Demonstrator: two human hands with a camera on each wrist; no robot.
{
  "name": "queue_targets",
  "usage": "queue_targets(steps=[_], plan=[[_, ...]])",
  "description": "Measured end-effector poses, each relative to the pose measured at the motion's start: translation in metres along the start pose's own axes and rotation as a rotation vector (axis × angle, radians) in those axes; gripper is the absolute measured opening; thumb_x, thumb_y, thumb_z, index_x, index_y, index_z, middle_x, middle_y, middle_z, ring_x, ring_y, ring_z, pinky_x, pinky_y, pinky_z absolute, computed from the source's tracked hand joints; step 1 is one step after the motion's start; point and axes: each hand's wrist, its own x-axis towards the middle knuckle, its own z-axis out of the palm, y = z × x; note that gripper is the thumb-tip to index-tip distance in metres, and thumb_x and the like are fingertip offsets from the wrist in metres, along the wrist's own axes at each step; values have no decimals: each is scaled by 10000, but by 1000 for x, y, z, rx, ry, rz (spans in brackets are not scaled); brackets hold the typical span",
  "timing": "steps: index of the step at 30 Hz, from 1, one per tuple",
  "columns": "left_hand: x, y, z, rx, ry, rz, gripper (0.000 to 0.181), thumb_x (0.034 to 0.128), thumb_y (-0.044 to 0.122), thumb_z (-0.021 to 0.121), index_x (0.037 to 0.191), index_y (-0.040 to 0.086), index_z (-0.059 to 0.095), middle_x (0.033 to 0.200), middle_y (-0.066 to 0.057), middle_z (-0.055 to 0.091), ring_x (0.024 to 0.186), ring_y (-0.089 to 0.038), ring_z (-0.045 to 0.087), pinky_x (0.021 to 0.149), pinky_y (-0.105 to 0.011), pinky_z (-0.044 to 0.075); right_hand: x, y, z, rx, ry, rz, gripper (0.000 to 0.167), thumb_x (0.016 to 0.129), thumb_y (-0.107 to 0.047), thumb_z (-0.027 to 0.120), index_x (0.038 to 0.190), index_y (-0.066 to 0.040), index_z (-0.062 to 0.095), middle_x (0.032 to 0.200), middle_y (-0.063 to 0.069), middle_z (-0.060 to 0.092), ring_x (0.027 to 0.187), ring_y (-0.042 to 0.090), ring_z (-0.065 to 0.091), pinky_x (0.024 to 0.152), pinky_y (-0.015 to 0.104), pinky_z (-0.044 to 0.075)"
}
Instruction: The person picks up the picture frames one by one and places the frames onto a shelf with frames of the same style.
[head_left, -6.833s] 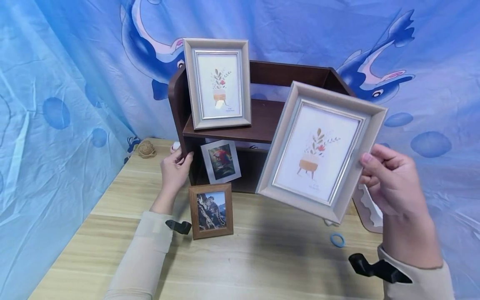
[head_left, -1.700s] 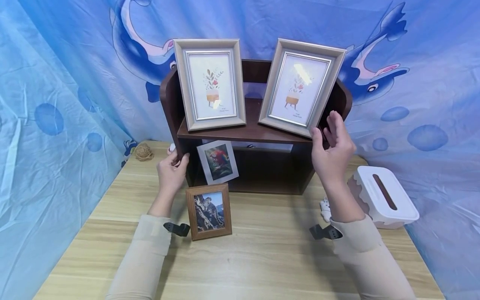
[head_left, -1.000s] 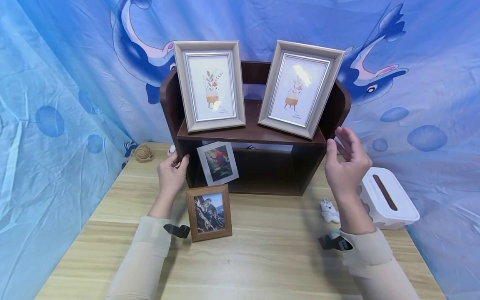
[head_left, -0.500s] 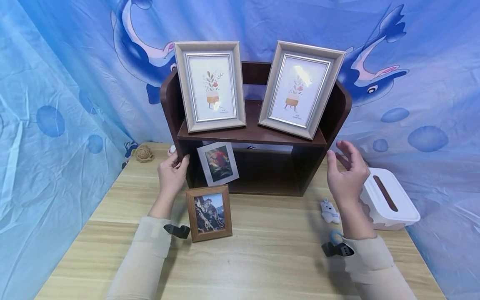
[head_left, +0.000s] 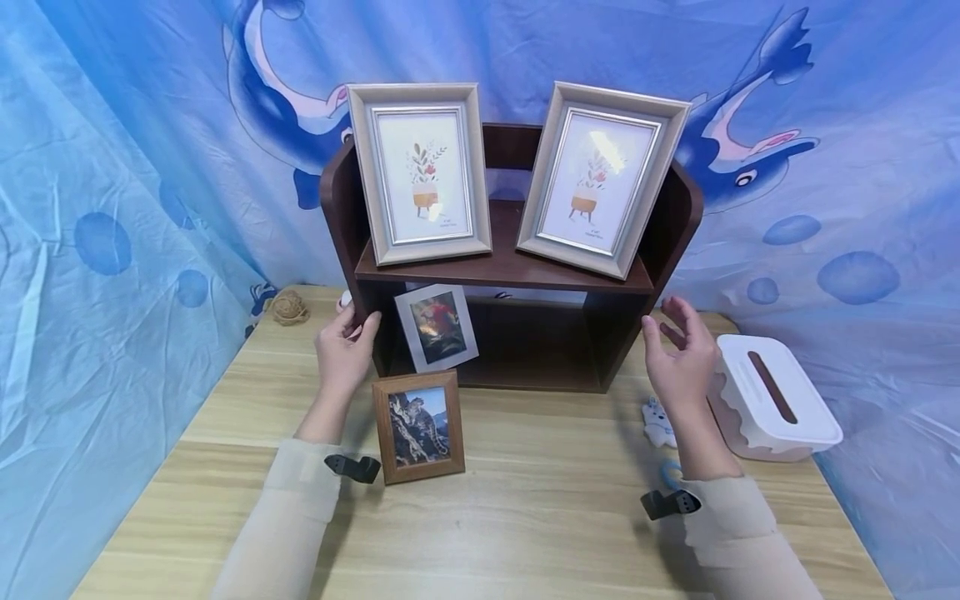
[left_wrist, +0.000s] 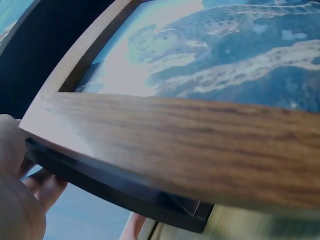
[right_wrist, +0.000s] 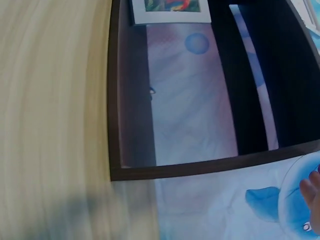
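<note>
A dark brown two-tier shelf (head_left: 517, 267) stands on the table. My left hand (head_left: 345, 350) pinches the front edge of its left side panel; the left wrist view shows fingers (left_wrist: 50, 192) behind the board. My right hand (head_left: 681, 362) is bare of anything, fingers loosely bent, just right of the shelf's right panel. On the upper tier lean two beige picture frames, the left one (head_left: 420, 255) nearly straight and the right one (head_left: 573, 255) turned inward. A white-framed parrot picture (head_left: 438, 325) sits in the lower tier. Before it stands a brown wooden frame (head_left: 420, 429) with a leopard picture.
On the right are a white tissue box (head_left: 780, 396), a small white bear figure (head_left: 657, 423) and a blue ring (head_left: 670, 473), partly behind the right arm. A twine ball (head_left: 289, 307) lies at the back left. A blue dolphin curtain (head_left: 585, 42) hangs behind the table (head_left: 525, 525).
The right hand has let go of the second beige frame, now on the upper tier's right side, and has drawn down and away from it. The left hand stays on the shelf panel.
</note>
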Motion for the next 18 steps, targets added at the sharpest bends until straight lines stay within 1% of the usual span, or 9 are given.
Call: queue_targets(steps=[3,5,7,9,10,13,14,16,18], plan=[[-3,2,-6,-25,-33,-58,388,950,110,709,1302,-42,649,1163,-259,697,1048,-332,689,838,-192,570,-1,14,1,-7,-13,4,367,876,56,723,1221,130,622,1147,286,687,1075,413,663,893,244,571],[-6,13,-11,-42,-65,-94,440,961,104,692,1360,-55,594,1245,-270,659,1114,-380,661,880,-229,569,-2,30,2,-9,-20,12,386,871,30,747,1234,100,634,1155,253,700,1078,391,671,882,225,570],[-10,23,-15,-39,-84,-106,446,968,84,674,1378,-61,573,1283,-264,642,1128,-355,660,894,-228,565,-3,45,3,-3,-31,18,407,867,-4,771,1247,69,644,1166,215,709,1087,352,678,873,208,568],[-15,34,-19,-46,-99,-99,434,970,63,663,1375,-64,573,1290,-260,639,1099,-259,676,887,-203,559,-3,59,5,5,-41,20,423,861,-34,792,1252,46,651,1174,186,714,1094,317,681,867,200,568],[-17,38,-21,-48,-103,-86,426,971,51,655,1369,-75,573,1288,-275,633,1079,-209,681,875,-185,556,-3,61,5,9,-44,19,427,858,-35,795,1252,49,651,1174,181,716,1091,320,682,865,199,568],[-22,38,-25,-29,-100,-60,409,972,51,644,1352,-88,582,1257,-303,637,1006,-55,671,834,-132,542,-3,65,7,11,-54,18,437,857,-43,798,1252,62,645,1170,186,716,1087,323,682,868,204,569],[-24,37,-26,-19,-100,-60,408,974,53,639,1350,-95,579,1253,-313,633,1000,-43,671,829,-122,538,-4,66,8,6,-56,18,440,856,-42,799,1253,64,643,1169,184,717,1084,325,683,870,217,572],[-28,37,-29,6,-105,-69,409,981,68,630,1349,-103,574,1244,-326,629,1019,-101,690,811,-103,529,-4,68,9,0,-62,20,447,852,-34,801,1258,63,641,1168,190,716,1081,325,683,874,254,581],[-32,38,-31,33,-116,-84,403,989,68,619,1346,-111,570,1240,-316,636,1056,-225,695,804,-94,523,-5,70,10,-3,-66,20,459,845,-20,803,1264,66,636,1174,202,712,1079,329,683,874,312,589]])
